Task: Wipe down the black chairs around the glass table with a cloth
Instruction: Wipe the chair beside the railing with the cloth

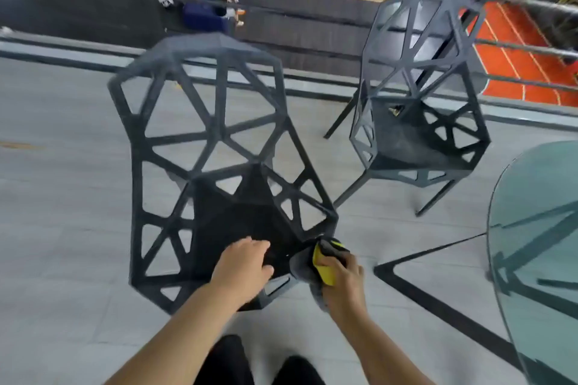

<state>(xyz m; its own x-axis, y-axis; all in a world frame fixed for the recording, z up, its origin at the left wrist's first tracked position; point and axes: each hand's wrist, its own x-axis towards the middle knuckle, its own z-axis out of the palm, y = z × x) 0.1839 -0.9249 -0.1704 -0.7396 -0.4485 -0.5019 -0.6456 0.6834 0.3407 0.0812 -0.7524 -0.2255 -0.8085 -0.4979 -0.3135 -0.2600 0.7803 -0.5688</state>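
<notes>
- At the front edge of the near chair (237,216), our left hand (242,269) lies flat on the black seat, fingers loose and gripping nothing.
- At that chair's front right corner, our right hand (341,278) clenches a grey and yellow cloth (322,262) against the seat rim.
- Much of the cloth is buried under those fingers.
- Beyond the near chair, to its right, stands a second chair (416,147); the glass table (538,244), further right, is cut off by the frame.
- Blur softens the near chair's backrest, and we can barely pick out our left fingertips against the dark seat.
</notes>
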